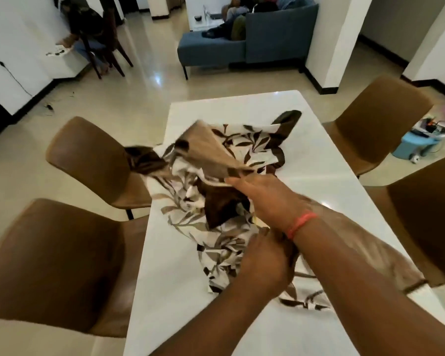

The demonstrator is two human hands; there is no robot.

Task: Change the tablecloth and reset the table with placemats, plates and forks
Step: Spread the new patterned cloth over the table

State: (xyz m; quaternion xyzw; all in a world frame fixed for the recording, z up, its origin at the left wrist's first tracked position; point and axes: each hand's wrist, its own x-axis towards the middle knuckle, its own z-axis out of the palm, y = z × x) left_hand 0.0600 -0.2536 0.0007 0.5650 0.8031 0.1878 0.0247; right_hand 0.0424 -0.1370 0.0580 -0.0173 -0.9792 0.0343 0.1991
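A white tablecloth (231, 150) with a brown leaf print and dark brown border lies bunched up on the middle of the white table (319, 160). My right hand (265, 199), with a red band at the wrist, grips a fold of the cloth and holds it lifted above the heap; that raised part is blurred. Nearer to me, my left hand (262, 263) grips the bunched cloth just under my right wrist. A loose end of the cloth trails under my right forearm. No placemats, plates or forks are in view.
Two brown chairs (93, 160) (54, 265) stand along the table's left side and two more (380, 119) (429, 222) on the right. Beyond the table are a blue sofa (262, 39) with people on it, a seated person far left, and a blue bucket (414, 145) at right.
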